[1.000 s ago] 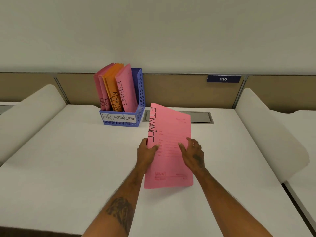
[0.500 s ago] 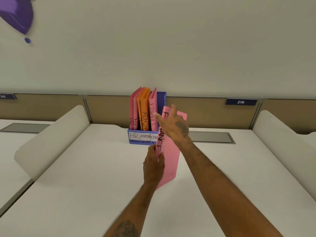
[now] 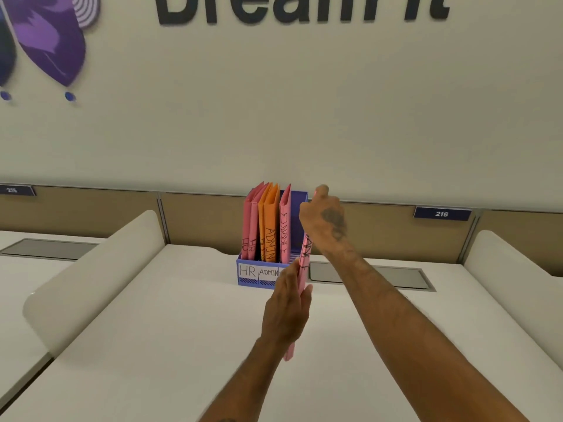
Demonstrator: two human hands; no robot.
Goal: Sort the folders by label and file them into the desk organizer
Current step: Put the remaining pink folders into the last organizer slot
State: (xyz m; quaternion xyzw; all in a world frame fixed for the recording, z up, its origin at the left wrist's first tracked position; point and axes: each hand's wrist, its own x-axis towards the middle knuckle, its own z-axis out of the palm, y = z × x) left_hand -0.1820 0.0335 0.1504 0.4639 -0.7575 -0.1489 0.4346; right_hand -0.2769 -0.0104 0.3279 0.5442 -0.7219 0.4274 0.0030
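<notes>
A blue desk organizer [image 3: 247,281] stands at the back of the white desk, its front labelled HR and ADMIN; a third label is hidden behind my left hand. Pink HR folders [image 3: 250,226], orange ADMIN folders [image 3: 270,226] and a pink FINANCE folder [image 3: 285,229] stand upright in it. I hold another pink FINANCE folder [image 3: 304,257] edge-on, upright, just in front of the organizer's right end. My left hand [image 3: 286,312] grips its lower part. My right hand [image 3: 324,217] grips its top edge beside the organizer's right wall.
The white desk [image 3: 158,330] has rounded white dividers on the left [image 3: 91,278] and right [image 3: 511,278]. A grey cable hatch [image 3: 390,277] lies behind my right forearm. A tan partition with plate 216 [image 3: 441,214] runs along the back.
The folder has turned from facing me to edge-on and has risen toward the organizer's right end. My right hand has moved from its side to its top. My view has tilted up.
</notes>
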